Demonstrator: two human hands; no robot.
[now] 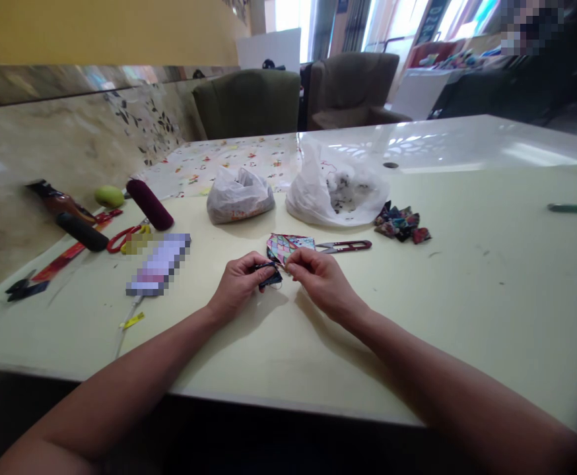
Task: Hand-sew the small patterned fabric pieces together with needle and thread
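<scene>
My left hand (pixel 245 282) pinches a small dark blue fabric piece (pixel 271 280) between thumb and fingers, above the table's front half. A loose thread seems to curl from the cloth's lower edge. Close beside it, my right hand (pixel 318 277) has thumb and forefinger pressed together; whatever lies between them is too small to make out. Just beyond both hands are colourful scale-patterned fabric pieces (pixel 288 247). Thread snips (pixel 352 247) with dark red handles lie to their right. Farther right sits a small heap of dark patterned fabric pieces (pixel 401 223).
Behind the hands stand a tied white plastic bag (pixel 239 198) and an open one (pixel 313 198) with white stuffing. At left lie a phone (pixel 162 264) with a cable, scissors (pixel 125 239), a maroon thread spool (pixel 150 204), a dark cylinder (pixel 81 231) and a green fruit (pixel 109 196).
</scene>
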